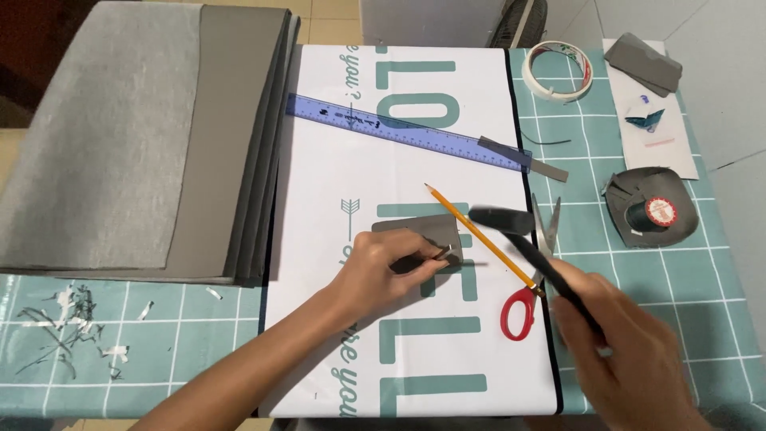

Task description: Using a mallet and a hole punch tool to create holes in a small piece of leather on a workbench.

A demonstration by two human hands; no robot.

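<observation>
Head view. White printed sheet (335, 191): landmark, spread over the worktop (678, 263) with its teal checked cloth.

Left hand (375, 275): over the sheet's middle, fingers (423, 257) pinched closed on a small metal piece, pressing on a grey fabric patch (423, 231).

Right hand (630, 359): at the sheet's lower right edge, blurred, fingers closed around the handle of a black hammer (519, 239), its head just right of the patch.

Yellow pencil (479, 235): diagonal, beside the patch.

Red-handled scissors (527, 299): on the sheet's right edge.

Blue ruler (399, 132): across the sheet's upper part.

Grey fabric stack (136, 136): left of the sheet.

Tape roll (558, 70), thread spool (650, 214): right of the sheet.
</observation>
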